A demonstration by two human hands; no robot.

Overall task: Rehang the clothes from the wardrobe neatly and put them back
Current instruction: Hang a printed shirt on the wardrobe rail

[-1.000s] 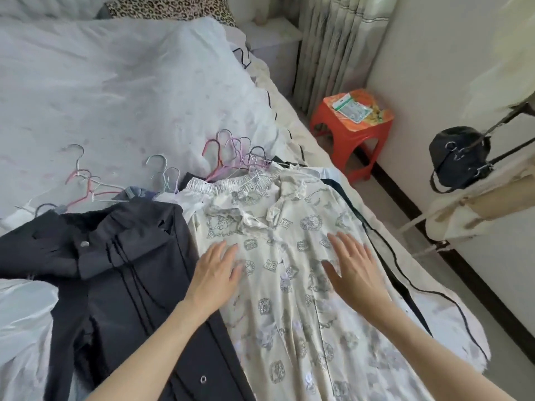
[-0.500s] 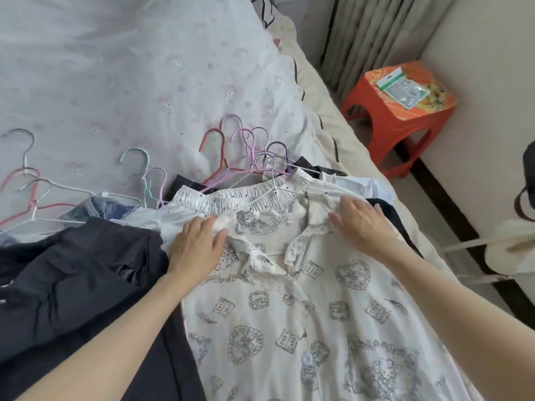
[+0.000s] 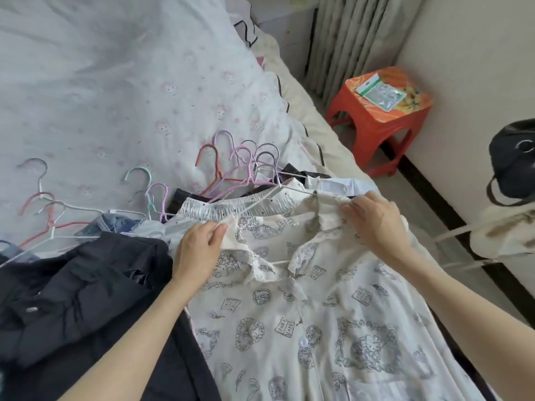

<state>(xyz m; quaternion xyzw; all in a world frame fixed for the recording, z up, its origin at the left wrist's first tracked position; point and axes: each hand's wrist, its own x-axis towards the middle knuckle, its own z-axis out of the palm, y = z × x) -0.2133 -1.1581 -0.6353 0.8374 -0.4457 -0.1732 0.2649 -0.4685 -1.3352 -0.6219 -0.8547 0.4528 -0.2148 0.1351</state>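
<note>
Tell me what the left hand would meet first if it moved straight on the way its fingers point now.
The left hand pinches the cream printed shirt at the shoulder, fingers pointing up and right. Going on, it would probably first meet the white elastic waistband, then the thin white wire hanger; depth is unclear.

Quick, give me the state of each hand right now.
Left hand: pinches the left shoulder of the printed cream shirt.
Right hand: grips the shirt's right shoulder, fingers curled into the fabric.

The printed shirt (image 3: 333, 328) hides most of its white hanger (image 3: 269, 195) and runs off the bottom edge
</note>
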